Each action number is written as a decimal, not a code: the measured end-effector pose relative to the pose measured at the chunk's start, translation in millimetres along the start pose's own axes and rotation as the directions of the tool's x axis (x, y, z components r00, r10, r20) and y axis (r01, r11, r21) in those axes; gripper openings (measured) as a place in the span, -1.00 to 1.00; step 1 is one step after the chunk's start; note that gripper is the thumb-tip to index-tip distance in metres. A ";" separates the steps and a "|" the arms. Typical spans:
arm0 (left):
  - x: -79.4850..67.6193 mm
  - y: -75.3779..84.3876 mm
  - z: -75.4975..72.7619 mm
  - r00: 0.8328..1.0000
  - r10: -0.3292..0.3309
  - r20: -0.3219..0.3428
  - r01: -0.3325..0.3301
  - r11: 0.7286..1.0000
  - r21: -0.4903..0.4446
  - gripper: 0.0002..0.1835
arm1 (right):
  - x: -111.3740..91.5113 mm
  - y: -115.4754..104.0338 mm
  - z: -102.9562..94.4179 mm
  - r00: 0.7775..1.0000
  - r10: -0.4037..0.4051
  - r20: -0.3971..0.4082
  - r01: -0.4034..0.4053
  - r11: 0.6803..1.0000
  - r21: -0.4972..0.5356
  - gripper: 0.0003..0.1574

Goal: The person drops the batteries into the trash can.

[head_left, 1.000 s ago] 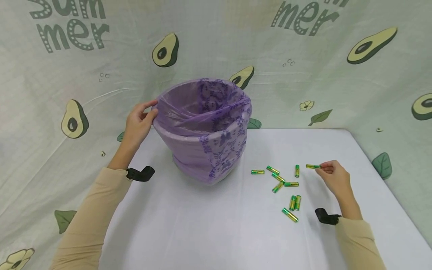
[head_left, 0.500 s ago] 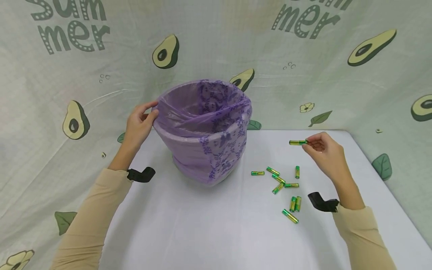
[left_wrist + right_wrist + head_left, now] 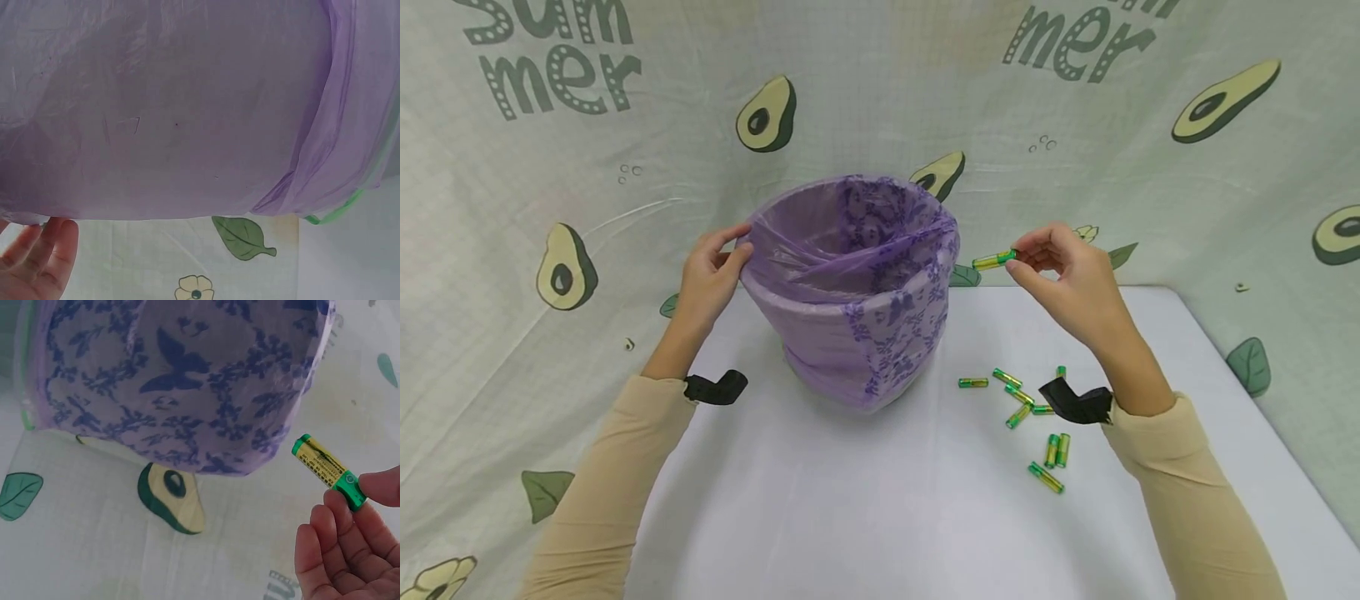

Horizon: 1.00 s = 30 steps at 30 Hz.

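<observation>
A bin lined with a purple plastic bag [image 3: 805, 333], patterned on one side, stands on the table with its mouth toward me. My left hand [image 3: 709, 271] pinches its left rim between thumb and fingers. In the left wrist view the fingertips [image 3: 62, 240] sit at the bag's edge. Raised to the right of the bin, my right hand [image 3: 1067, 279] pinches a green and gold battery [image 3: 994, 260] by one end. The right wrist view shows the battery [image 3: 325, 469] between thumb and fingers, its free end pointing toward the patterned side of the bag.
Several more batteries [image 3: 1046, 477] lie scattered on the white table [image 3: 850, 500] right of the bin, some partly hidden by the black wrist mount [image 3: 1078, 404]. Behind the table hangs a cloth [image 3: 865, 92] printed with avocados.
My right hand has lifted the battery off the table area at right and carried it up and left, close to the bin. The left hand keeps its hold on the rim.
</observation>
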<state>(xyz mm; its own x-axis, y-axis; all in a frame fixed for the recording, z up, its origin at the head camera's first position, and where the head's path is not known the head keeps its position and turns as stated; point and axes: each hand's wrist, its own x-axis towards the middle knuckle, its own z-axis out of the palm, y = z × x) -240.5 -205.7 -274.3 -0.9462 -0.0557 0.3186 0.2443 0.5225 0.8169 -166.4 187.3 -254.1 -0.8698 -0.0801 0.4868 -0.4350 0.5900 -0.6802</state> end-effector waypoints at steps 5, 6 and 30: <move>0.4 0.1 -0.9 1.000 0.002 0.004 -0.002 1.000 0.005 -0.55 | 18.5 -18.9 10.5 0.999 -0.038 0.022 0.037 0.998 0.047 -0.72; 0.2 0.0 -1.1 1.000 0.003 0.002 -0.003 1.000 0.004 -0.55 | 21.7 -22.0 13.4 0.998 -0.047 0.032 0.045 0.997 0.055 -0.72; -5.2 -2.4 -4.5 0.996 0.074 0.043 -0.073 0.997 -0.015 -0.53 | 29.9 -28.6 50.6 0.984 -0.139 0.113 0.141 0.990 -0.014 -0.86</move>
<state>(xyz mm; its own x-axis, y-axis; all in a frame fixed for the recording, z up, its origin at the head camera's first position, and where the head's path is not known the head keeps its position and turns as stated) -235.2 -210.6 -275.8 -0.9338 0.0198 0.3572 0.3163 0.5121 0.7986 -191.8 127.3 -247.8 -0.8215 -0.2512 0.5118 -0.5504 0.5838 -0.5969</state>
